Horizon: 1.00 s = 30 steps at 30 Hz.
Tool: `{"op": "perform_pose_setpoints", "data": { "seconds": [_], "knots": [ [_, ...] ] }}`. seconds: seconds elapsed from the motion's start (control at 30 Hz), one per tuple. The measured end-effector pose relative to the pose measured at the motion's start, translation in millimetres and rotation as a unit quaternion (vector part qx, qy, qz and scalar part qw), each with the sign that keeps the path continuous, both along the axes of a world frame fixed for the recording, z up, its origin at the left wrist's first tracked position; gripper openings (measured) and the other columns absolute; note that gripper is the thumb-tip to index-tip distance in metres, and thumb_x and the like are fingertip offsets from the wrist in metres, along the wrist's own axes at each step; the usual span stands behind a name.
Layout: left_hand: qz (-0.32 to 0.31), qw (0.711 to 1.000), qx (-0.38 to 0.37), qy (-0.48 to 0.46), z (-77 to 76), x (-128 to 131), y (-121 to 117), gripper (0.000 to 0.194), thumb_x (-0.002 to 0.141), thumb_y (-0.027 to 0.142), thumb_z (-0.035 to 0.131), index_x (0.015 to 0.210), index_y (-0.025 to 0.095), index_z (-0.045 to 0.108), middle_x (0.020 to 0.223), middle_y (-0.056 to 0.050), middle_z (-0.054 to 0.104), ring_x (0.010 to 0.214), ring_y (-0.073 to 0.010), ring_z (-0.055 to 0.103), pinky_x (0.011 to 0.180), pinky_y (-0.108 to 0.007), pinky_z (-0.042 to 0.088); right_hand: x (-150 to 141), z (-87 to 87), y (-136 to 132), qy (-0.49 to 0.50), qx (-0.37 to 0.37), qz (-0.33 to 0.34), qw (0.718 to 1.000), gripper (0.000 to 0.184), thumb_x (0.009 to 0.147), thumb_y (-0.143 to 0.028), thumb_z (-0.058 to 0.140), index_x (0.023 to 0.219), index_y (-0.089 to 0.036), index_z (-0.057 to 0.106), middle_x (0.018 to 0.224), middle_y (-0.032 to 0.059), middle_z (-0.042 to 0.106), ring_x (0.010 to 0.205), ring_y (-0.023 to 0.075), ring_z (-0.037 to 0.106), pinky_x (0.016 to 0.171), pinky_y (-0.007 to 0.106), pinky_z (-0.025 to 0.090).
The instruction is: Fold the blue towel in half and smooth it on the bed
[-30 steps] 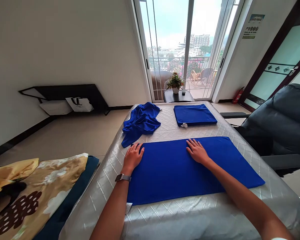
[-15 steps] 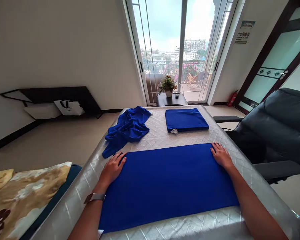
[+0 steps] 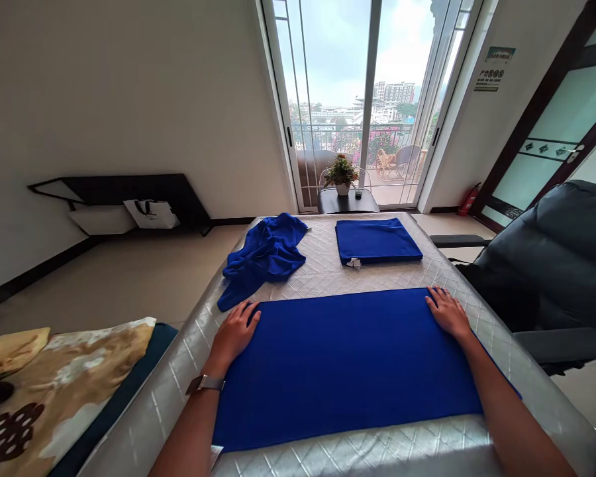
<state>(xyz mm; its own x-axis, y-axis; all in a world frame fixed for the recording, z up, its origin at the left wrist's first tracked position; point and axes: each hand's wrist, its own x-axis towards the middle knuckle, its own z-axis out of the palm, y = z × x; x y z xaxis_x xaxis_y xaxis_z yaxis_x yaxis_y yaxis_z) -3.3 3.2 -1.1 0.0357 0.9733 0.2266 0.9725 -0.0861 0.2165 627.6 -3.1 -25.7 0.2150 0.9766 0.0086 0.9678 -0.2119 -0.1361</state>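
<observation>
A blue cloth (image 3: 347, 364) lies spread flat as a wide rectangle across the near part of the mattress (image 3: 322, 275). My left hand (image 3: 236, 331) rests on its far left corner, fingers extended. On the far right corner lies my right hand (image 3: 447, 311), palm down with its fingers stretched out. A white tag peeks out at the cloth's near left corner, beside my left forearm. Beyond my left hand sits a crumpled blue cloth (image 3: 271, 255). Farther back on the right is a neatly folded blue cloth (image 3: 377, 240) with a white tag on its near edge.
A black armchair (image 3: 566, 265) stands close to the mattress's right side. To the left lies brown patterned bedding (image 3: 79, 377). Past the far end is a small table (image 3: 350, 204) with a potted plant (image 3: 342, 173), in front of sliding glass doors.
The whole view has shifted slightly, so things appear a little farther right. Both hands stay on the far corners of the flat cloth; the cloths keep their shape.
</observation>
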Motion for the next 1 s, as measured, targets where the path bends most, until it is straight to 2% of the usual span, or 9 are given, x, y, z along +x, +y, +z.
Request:
{"op": "perform_pose_setpoints", "data": {
  "seconds": [0.27,0.37,0.43,0.53,0.63,0.73,0.8,0.87,1.0],
  "knots": [
    [0.004,1.0,-0.031,-0.002,0.4,-2.8,-4.0,0.054,0.104,0.048,0.033,0.147,0.022,0.053,0.16,-0.011,0.045,0.151,-0.0293,0.035,0.122,-0.047,0.031,4.1,5.4,1.5,0.021,-0.006,-0.004,1.0,0.066,0.103,-0.053,0.026,0.161,-0.023,0.033,0.168,0.0065,0.028,0.155,0.0286,0.022,0.125,0.053,0.02],
    [0.004,0.999,-0.037,-0.004,1.0,-4.3,-4.2,0.054,0.105,0.048,0.032,0.148,0.021,0.052,0.16,-0.012,0.045,0.15,-0.0281,0.036,0.122,-0.045,0.03,-11.7,15.5,2.0,0.029,0.035,-0.022,0.999,0.065,0.103,-0.048,0.028,0.158,-0.015,0.038,0.166,0.0119,0.031,0.154,0.0306,0.024,0.124,0.053,0.021],
    [0.004,0.999,-0.035,-0.003,0.9,-4.4,-4.3,0.055,0.105,0.048,0.031,0.147,0.021,0.053,0.159,-0.012,0.046,0.149,-0.0286,0.038,0.122,-0.046,0.03,-40.7,26.0,0.9,0.024,0.083,-0.01,0.996,0.062,0.103,-0.042,0.029,0.155,-0.011,0.043,0.164,0.0144,0.036,0.154,0.0301,0.026,0.124,0.051,0.022],
    [0.005,1.0,-0.016,0.003,1.1,-3.1,-4.7,0.053,0.105,0.048,0.033,0.145,0.021,0.056,0.157,-0.011,0.048,0.147,-0.0294,0.041,0.123,-0.047,0.028,-113.0,45.6,-4.7,0.032,0.13,0.075,0.988,0.055,0.102,-0.038,0.034,0.149,-0.015,0.052,0.159,0.0126,0.045,0.151,0.028,0.032,0.124,0.049,0.025],
    [0.013,1.0,0.016,0.002,2.8,-0.1,-5.7,0.051,0.104,0.046,0.035,0.141,0.02,0.06,0.155,-0.012,0.051,0.144,-0.03,0.044,0.122,-0.046,0.031,-201.0,64.1,-13.5,0.074,0.121,0.204,0.969,0.056,0.104,-0.041,0.034,0.15,-0.016,0.05,0.159,0.0114,0.045,0.15,0.0263,0.035,0.124,0.048,0.026],
    [-0.002,0.999,0.038,-0.009,5.5,4.3,-7.1,0.049,0.103,0.044,0.038,0.138,0.019,0.063,0.15,-0.013,0.055,0.14,-0.0292,0.049,0.12,-0.044,0.035,-278.0,73.6,-21.1,0.12,0.079,0.321,0.936,0.055,0.105,-0.046,0.035,0.151,-0.02,0.05,0.159,0.0082,0.046,0.149,0.024,0.038,0.125,0.044,0.026],
    [-0.023,0.999,0.046,-0.015,6.5,6.7,-7.7,0.047,0.103,0.043,0.04,0.137,0.019,0.063,0.149,-0.012,0.057,0.139,-0.0285,0.05,0.12,-0.044,0.036,-315.7,71.7,-23.9,0.138,0.047,0.357,0.923,0.057,0.105,-0.047,0.037,0.153,-0.019,0.048,0.159,0.0082,0.044,0.149,0.0243,0.036,0.125,0.044,0.026],
    [-0.035,0.998,0.046,-0.016,6.0,7.6,-7.7,0.047,0.102,0.043,0.041,0.137,0.02,0.062,0.149,-0.011,0.057,0.141,-0.0282,0.049,0.12,-0.044,0.035,-341.3,63.6,-25.1,0.141,0.024,0.368,0.919,0.058,0.105,-0.047,0.038,0.155,-0.018,0.044,0.161,0.0081,0.041,0.151,0.025,0.032,0.125,0.045,0.024],
    [-0.03,0.999,0.025,-0.007,1.4,3.7,-6.0,0.05,0.103,0.044,0.039,0.141,0.019,0.059,0.152,-0.012,0.054,0.143,-0.028,0.047,0.121,-0.044,0.034,-358.0,41.5,-24.8,0.124,0.024,0.372,0.92,0.062,0.106,-0.05,0.035,0.159,-0.018,0.036,0.166,0.007,0.032,0.155,0.0241,0.022,0.127,0.045,0.016]
  ]
}}
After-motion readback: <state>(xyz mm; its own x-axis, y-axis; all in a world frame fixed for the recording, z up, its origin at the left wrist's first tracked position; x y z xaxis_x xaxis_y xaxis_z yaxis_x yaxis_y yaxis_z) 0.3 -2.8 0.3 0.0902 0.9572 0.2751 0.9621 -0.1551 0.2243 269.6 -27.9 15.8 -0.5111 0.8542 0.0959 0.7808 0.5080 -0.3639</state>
